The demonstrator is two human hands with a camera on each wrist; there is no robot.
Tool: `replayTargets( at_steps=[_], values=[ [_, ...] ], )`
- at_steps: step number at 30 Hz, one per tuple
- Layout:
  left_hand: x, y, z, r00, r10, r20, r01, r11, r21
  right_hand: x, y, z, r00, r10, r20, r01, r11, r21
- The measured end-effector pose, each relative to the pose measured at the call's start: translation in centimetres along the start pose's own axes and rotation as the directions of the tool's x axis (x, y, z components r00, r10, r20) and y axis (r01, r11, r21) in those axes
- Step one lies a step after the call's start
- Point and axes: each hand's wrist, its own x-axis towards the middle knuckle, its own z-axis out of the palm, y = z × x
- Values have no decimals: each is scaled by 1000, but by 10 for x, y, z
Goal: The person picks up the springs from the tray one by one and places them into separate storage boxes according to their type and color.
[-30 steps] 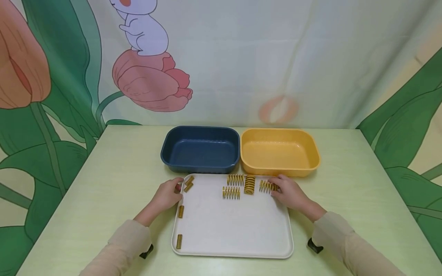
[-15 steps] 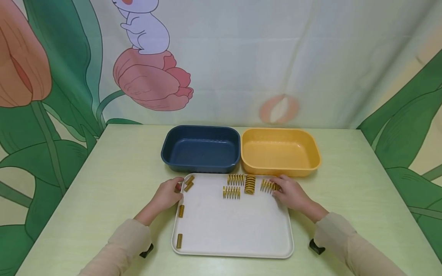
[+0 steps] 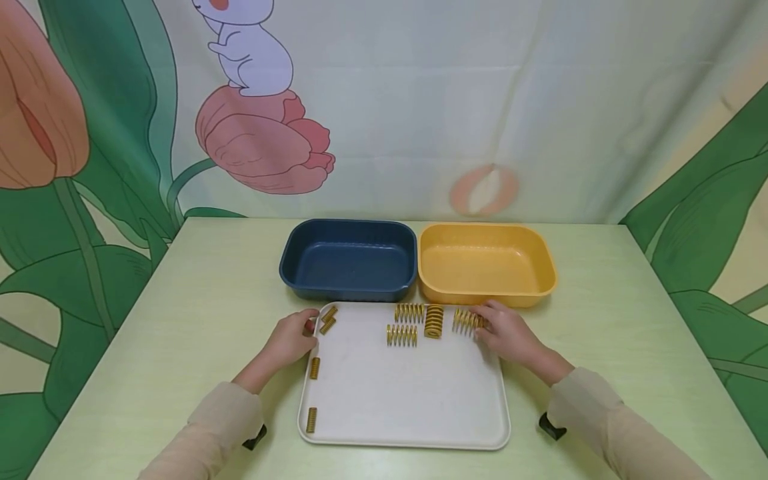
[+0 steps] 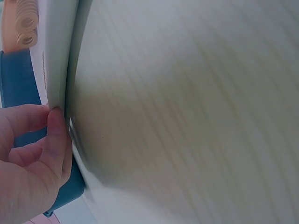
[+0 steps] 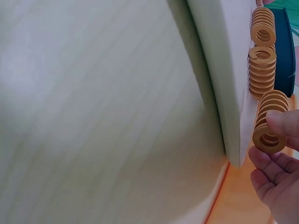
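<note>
My left hand (image 3: 292, 339) grips the rim of the white tray (image 3: 408, 393) at its far left corner; in the left wrist view, thumb and fingers (image 4: 56, 135) pinch that edge. At the far right corner my right hand (image 3: 507, 337) holds the end of a large gold coil spring (image 3: 465, 323). The right wrist view shows a digit lying across this spring (image 5: 267, 137), with other fingers curled just below it. Left of it on the tray lie a closely coiled spring (image 3: 434, 322) and two more large springs (image 3: 409, 313), (image 3: 401, 335).
Several small gold springs (image 3: 315, 368) lie along the tray's left side, two of them at the far corner. Behind the tray stand a dark blue bin (image 3: 348, 293) and a yellow bin (image 3: 489, 299), side by side on the pale green table (image 3: 612, 320).
My right hand has shifted very slightly to the right, and the spring at its fingers has moved a touch with it. My left hand and the tray have stayed in place.
</note>
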Motion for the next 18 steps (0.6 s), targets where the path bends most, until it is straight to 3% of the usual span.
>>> replayTargets(
  at_steps=[18],
  values=[
    [3, -5, 2, 1000, -18, 21, 19, 999, -50, 5, -4, -17, 999, -35, -17, 34, 999, -17]
  ],
)
